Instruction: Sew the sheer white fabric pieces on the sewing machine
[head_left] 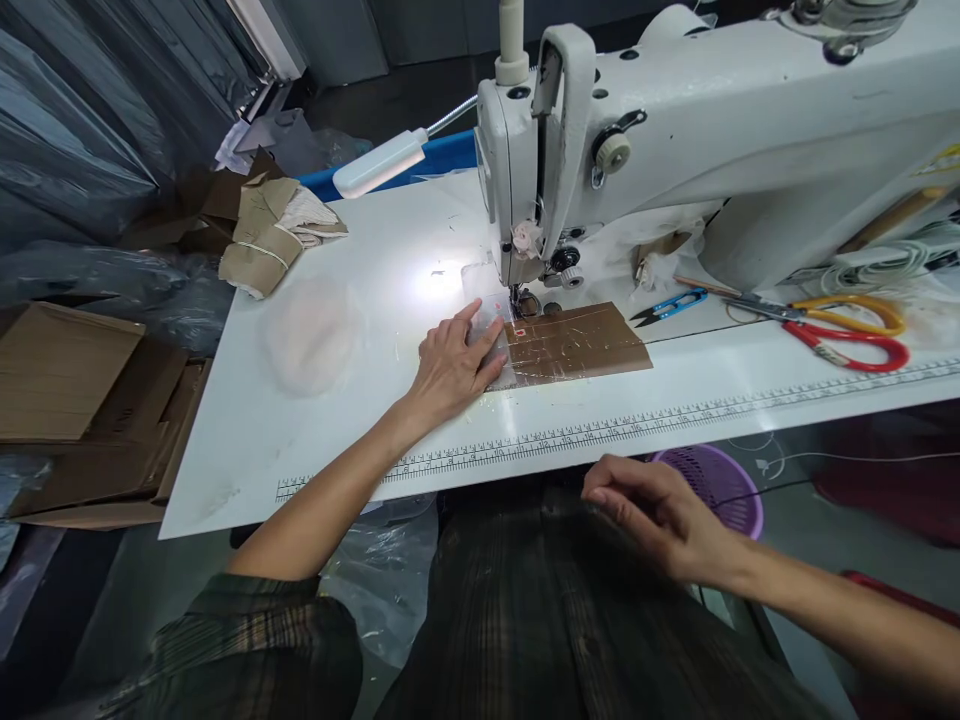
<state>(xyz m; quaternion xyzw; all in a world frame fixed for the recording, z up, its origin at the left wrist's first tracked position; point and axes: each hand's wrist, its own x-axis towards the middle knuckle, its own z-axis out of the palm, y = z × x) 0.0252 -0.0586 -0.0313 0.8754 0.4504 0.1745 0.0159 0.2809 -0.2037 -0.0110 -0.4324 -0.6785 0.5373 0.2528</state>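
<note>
My left hand (454, 368) lies with its fingers spread on a pale, clear-looking plate (491, 345) at the sewing machine's needle area. Just right of its fingertips is a shiny brown sheet (577, 343), with pale threads across it and a small red mark near its left end. The white sewing machine (637, 110) stands over this spot, its presser foot (516, 298) close to my fingers. My right hand (667, 515) is off the table's front edge, above my lap. Its fingers are curled and the thumb meets the index finger; anything in that pinch is too small to name.
Blue thread snips (670, 306) and scissors with red and orange handles (847, 325) lie to the right. A printed ruler (562, 438) runs along the table's front. A tied brown bundle (266, 240) sits at the back left, cardboard boxes (75, 370) beyond. A purple basket (739, 490) stands below.
</note>
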